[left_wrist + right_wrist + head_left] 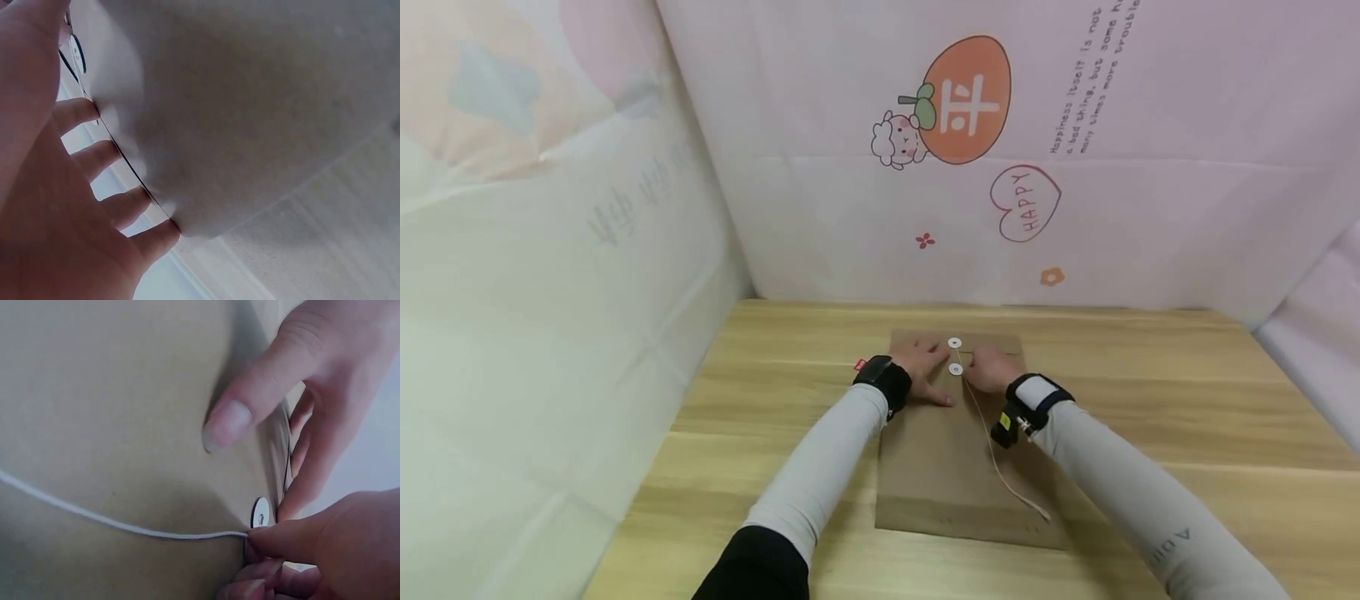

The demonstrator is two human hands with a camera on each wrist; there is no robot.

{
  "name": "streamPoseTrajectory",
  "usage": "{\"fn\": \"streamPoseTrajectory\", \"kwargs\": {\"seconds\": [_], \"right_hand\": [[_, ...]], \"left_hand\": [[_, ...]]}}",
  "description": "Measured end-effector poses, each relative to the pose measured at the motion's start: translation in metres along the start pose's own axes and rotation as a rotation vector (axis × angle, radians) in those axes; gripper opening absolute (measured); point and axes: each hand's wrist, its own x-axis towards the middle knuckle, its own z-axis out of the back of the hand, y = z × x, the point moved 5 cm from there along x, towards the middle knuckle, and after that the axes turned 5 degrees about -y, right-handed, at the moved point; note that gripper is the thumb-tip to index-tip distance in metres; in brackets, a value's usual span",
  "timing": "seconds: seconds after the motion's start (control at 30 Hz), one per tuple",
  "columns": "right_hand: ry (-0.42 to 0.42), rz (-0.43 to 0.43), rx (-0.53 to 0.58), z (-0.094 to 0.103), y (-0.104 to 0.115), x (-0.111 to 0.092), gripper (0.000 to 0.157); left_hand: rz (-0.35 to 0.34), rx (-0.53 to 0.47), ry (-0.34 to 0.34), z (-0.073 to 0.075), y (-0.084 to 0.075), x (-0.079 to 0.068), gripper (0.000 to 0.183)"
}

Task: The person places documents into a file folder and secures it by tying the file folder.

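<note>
A brown paper document envelope lies flat on the table, its flap end away from me. Two white round buttons sit near that end, an upper button on the flap and a lower button just below. My left hand presses on the envelope left of the buttons, fingers spread along the flap edge, as the left wrist view also shows. Right of the buttons, my right hand pinches a thin white string between thumb and fingers, close beside a button. The string's loose end trails down the envelope.
The wood-grain table extends on both sides of the envelope. A small red tag shows beside the left wrist strap. A printed white cloth hangs behind the table, and another pale cloth stands along the left side.
</note>
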Motion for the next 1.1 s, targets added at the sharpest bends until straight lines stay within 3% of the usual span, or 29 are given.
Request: {"fn": "streamPoseTrajectory", "kwargs": {"seconds": [0.17,0.27,0.37,0.5,0.63,0.83,1.1], "right_hand": [[0.015,-0.006,0.061,0.003,-0.001,-0.004,0.026],[-0.021,-0.006,0.151,0.007,-0.002,-0.008,0.032],[-0.056,-0.009,0.29,0.012,-0.005,-0.009,0.033],[-0.068,0.019,0.359,0.014,-0.009,-0.012,0.035],[-0.153,0.139,0.183,0.013,-0.009,-0.015,0.03],[-0.276,0.364,-0.23,0.005,0.0,-0.032,0.021],[-0.3,0.475,-0.349,0.005,0.009,-0.045,0.017]], "left_hand": [[-0.002,-0.027,-0.004,0.0,0.0,0.0,0.103],[-0.017,-0.044,-0.05,-0.021,0.009,0.013,0.108],[-0.021,-0.055,-0.064,-0.023,0.009,0.017,0.107],[-0.029,-0.072,-0.066,-0.028,0.01,0.021,0.109],[-0.036,-0.081,-0.054,-0.03,0.008,0.021,0.108],[-0.046,-0.106,-0.009,-0.018,0.002,0.016,0.096],[-0.043,-0.079,0.006,0.001,-0.001,0.01,0.08]]}}
